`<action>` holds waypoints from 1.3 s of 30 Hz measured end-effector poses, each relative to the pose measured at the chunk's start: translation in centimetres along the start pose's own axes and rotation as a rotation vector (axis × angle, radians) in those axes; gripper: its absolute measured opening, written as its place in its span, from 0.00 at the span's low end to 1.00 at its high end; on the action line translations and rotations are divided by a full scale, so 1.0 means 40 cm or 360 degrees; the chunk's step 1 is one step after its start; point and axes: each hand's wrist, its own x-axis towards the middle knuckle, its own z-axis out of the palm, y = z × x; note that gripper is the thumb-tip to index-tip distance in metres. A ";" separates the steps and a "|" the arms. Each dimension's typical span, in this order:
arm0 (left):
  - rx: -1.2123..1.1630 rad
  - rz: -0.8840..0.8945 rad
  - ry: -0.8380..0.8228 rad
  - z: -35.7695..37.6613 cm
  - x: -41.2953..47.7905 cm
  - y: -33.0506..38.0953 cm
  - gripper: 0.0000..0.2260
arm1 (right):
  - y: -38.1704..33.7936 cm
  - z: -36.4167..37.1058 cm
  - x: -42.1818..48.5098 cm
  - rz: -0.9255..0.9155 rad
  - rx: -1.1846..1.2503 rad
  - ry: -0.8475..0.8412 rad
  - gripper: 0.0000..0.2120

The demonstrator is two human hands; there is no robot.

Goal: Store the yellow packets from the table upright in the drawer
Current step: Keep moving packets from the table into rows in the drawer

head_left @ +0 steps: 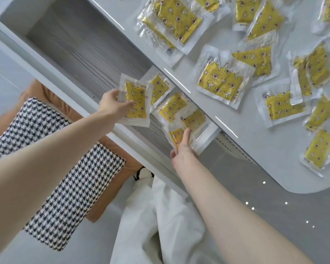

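Over the open drawer (84, 54), the left hand (112, 103) pinches one packet (135, 101) by its edge, thumb on its face. At the drawer's right end, the right hand (183, 151) lays straight fingers against leaning packets (172, 107) inside. Beyond the drawer, loose packets (220, 82) lie scattered flat on the table (274, 149).

A white table (271, 161) carries many yellow packets (220, 83) in clear wrappers. They lie flat and scattered, several overlapping, and some lie just beside the edge above the open drawer (84, 44). On the drawer's grey ribbed floor, more packets (171, 107) cluster at one end.
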 end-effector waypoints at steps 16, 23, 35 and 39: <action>0.0073 -0.0026 0.0172 -0.051 0.135 0.070 0.21 | -0.035 0.093 -0.026 0.0175 -0.0071 -0.0535 0.08; 0.0111 0.0022 0.0167 -0.017 0.216 0.124 0.26 | -0.066 0.169 0.022 -0.0065 0.0214 -0.0736 0.22; 0.0630 0.0375 0.0200 0.023 0.174 0.046 0.28 | -0.055 0.084 0.025 -0.1932 -0.1760 -0.0038 0.23; 0.0870 0.0524 0.0029 0.072 0.139 0.014 0.29 | -0.083 0.100 0.047 -0.1857 -0.2382 -0.0118 0.39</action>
